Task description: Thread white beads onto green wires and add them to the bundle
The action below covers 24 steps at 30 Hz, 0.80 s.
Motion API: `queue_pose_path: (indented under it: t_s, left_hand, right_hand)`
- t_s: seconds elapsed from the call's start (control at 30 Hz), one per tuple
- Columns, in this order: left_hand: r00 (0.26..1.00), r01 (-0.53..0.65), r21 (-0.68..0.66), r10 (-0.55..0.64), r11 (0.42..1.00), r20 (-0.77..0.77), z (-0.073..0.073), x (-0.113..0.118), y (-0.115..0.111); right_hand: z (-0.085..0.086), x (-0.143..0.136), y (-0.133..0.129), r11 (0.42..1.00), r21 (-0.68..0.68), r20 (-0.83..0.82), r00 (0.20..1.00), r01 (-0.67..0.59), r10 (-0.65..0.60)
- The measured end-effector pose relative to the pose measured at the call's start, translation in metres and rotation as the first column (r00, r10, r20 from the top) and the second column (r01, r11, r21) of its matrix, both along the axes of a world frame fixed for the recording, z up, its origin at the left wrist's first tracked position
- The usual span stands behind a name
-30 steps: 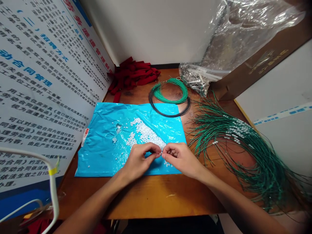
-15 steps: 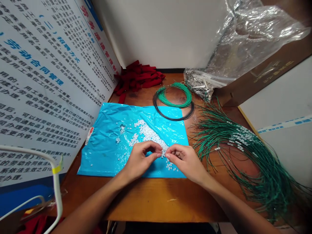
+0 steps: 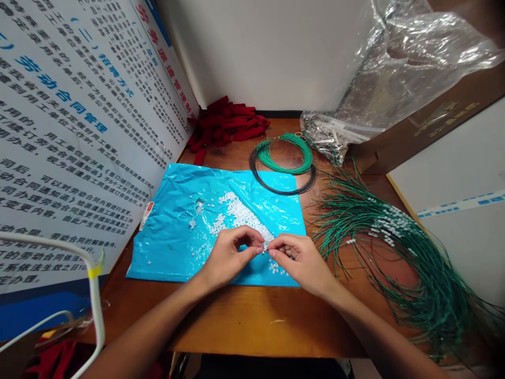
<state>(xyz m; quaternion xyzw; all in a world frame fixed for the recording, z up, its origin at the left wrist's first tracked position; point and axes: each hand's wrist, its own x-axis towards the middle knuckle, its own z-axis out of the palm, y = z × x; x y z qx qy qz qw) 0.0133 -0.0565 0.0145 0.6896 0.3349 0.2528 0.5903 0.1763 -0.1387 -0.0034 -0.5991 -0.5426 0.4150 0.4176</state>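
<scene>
My left hand [image 3: 232, 255] and my right hand [image 3: 302, 260] meet near the front of a blue plastic bag [image 3: 165, 231] spread on the table. On each hand the thumb and index finger are pinched together, and the fingertips almost touch. Whatever sits in either pinch is too small to make out. Just behind the fingers lies a heap of small white beads [image 3: 244, 213] on the bag. A few loose white beads [image 3: 276, 268] are close beside my right hand.
A large bundle of green wires [image 3: 426, 284] with white beads on them covers the table's right side. Behind the bag lie a coil of green wire [image 3: 303, 158] and a coil of dark wire [image 3: 276, 190]. Red cloth strips [image 3: 229, 123] and a clear plastic bag [image 3: 327, 139] are farther back.
The view has shifted slightly. Both hands keep their pinch over the same spot, with barely any movement of the fingers.
</scene>
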Motion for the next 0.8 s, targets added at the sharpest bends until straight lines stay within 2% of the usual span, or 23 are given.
queue_pose_path:
  t_s: [0.2, 0.4, 0.63, 0.8]
  left_hand:
    - [0.999, 0.037, 0.005, -0.037, 0.999, 0.006, -0.0001, -0.0004, 0.0027]
    - [1.000, 0.010, 0.010, -0.010, 1.000, -0.011, 0.0007, -0.0002, 0.0025]
    - [1.000, 0.010, -0.046, -0.009, 0.999, 0.024, -0.0007, 0.0001, 0.0019]
    - [0.999, -0.005, -0.111, 0.009, 0.994, 0.032, 0.0002, 0.0007, 0.0011]
  right_hand:
    - [0.0008, 0.0004, 0.0010, 0.999, 0.045, 0.070, 0.997, 0.006, -0.010]
    - [-0.0002, 0.0009, 0.0013, 0.999, 0.032, 0.063, 0.998, 0.007, -0.009]
    - [-0.0031, -0.0037, 0.0006, 0.999, -0.026, -0.165, 0.985, 0.047, -0.051]
    - [-0.0027, -0.0055, 0.0002, 0.998, -0.011, -0.181, 0.982, 0.056, -0.057]
